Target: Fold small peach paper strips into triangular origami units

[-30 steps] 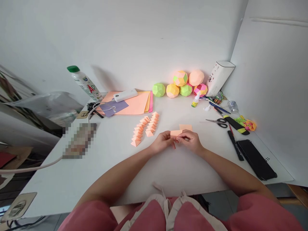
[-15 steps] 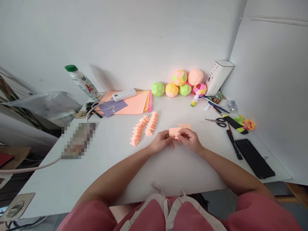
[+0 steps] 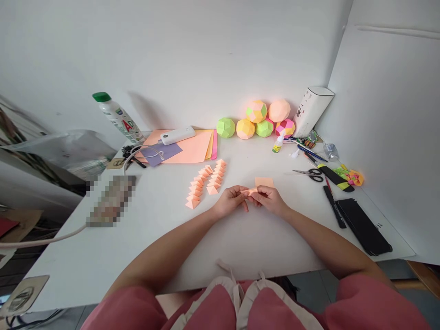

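Note:
Between my two hands is a small piece of peach paper [image 3: 252, 191], folded into a narrow strip and partly hidden by my fingers. My left hand [image 3: 233, 200] pinches its left end, and my right hand [image 3: 270, 200] is closed on its right end. Just beyond my right hand lies a peach paper square [image 3: 264, 182], flat on the white table [image 3: 240, 243]. To the left of my hands, folded peach paper pieces stand in two rows, a longer row [image 3: 197, 185] and a shorter row [image 3: 216, 177].
Paper balls [image 3: 245, 129] are grouped at the wall beside a glue bottle [image 3: 278, 142]. Scissors [image 3: 311, 173], a box cutter [image 3: 332, 175] and a black phone [image 3: 364, 225] lie right. Back left are paper sheets [image 3: 195, 153], a power bank [image 3: 178, 135] and a bottle [image 3: 120, 120].
The peach paper in my hands stood up as a wider rectangle before; now it shows as a narrow folded strip. My right hand has shifted slightly, with both hands still gripping the paper.

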A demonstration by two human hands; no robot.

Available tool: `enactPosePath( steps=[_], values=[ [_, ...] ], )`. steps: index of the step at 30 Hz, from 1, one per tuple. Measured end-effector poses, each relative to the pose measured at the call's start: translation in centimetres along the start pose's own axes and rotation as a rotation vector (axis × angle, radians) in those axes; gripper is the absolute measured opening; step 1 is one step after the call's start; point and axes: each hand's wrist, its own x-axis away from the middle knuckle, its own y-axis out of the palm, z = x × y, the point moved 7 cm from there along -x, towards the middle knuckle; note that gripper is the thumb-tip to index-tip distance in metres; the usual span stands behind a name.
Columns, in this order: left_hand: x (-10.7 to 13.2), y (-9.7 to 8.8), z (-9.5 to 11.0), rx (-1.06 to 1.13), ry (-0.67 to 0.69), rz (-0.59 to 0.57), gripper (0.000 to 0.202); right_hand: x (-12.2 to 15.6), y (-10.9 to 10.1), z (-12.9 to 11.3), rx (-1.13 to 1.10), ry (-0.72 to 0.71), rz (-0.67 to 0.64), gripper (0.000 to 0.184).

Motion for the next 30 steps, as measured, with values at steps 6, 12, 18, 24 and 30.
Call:
enactPosePath(
  steps=[6,12,18,24,30],
  values=[
    [0.02,0.19,0.20,-0.029,0.027,-0.038,0.037,-0.05,0.00,-0.05,0.007,0.008,0.009,0.033],
    [-0.01,0.17,-0.11,-0.025,0.013,-0.063,0.038,-0.04,0.01,-0.30,0.025,-0.010,0.013,0.035],
    [0.09,0.38,0.26,-0.029,-0.008,-0.074,0.038,-0.09,-0.09,-0.02,0.011,0.019,0.028,0.035],
    [0.06,0.31,0.06,-0.043,-0.016,-0.082,0.039,-0.01,-0.11,-0.21,-0.001,0.020,0.041,0.036],
    [0.10,0.31,-0.03,-0.023,-0.018,-0.088,0.038,0.02,-0.11,-0.01,0.003,0.028,0.046,0.034]
  ],
)
